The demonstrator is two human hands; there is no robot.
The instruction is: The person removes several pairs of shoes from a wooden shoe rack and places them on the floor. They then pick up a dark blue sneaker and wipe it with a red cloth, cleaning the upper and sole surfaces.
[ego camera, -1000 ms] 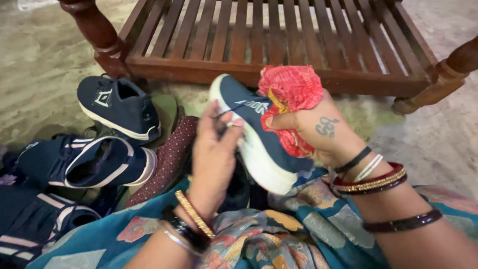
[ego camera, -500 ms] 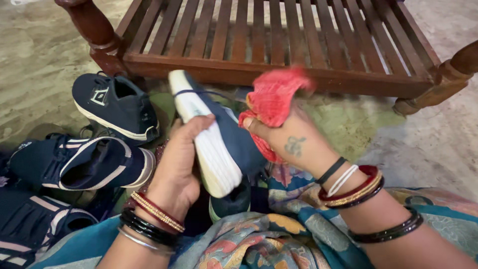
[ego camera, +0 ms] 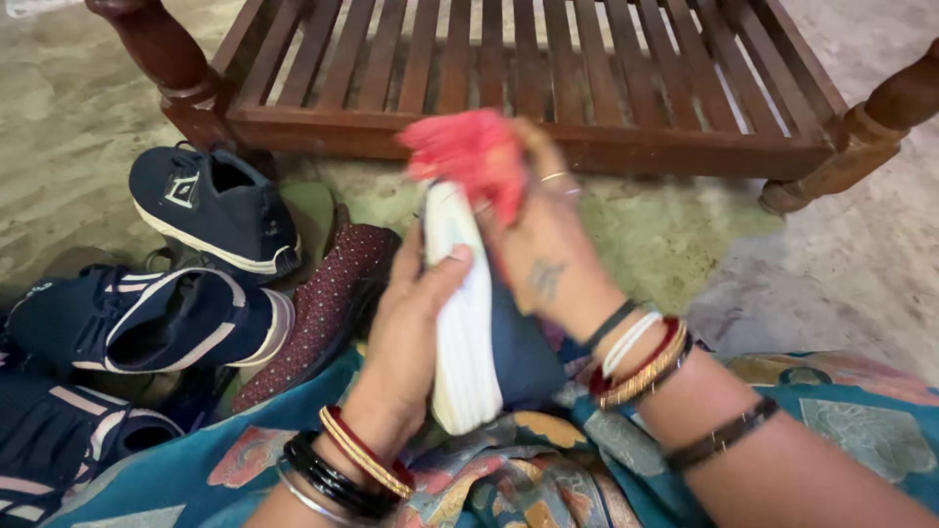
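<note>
My left hand is closed around a navy shoe with a white sole, thumb laid across the sole, fingers wrapped behind. The shoe sits over my lap, toe pointing far, sole turned up and to the left. My right hand is shut on a bunched red cloth, which presses at the toe end of the shoe; the cloth is motion-blurred, so I cannot tell exactly which part of the sole edge it touches.

To my left on the floor: a dark blue high-top shoe furthest, a navy strapped sandal nearer, a maroon dotted slipper just beside my left hand, and another dark strapped sandal at the near left corner. A slatted wooden bench stands beyond, on a worn concrete floor.

Assessment of the wiping in hand: the left grip appears firm enough. I judge the work goes best with the shoe held steady, the cloth drawn along the sole edge from toe to heel, and the shoe rotated so each side faces me in turn.
</note>
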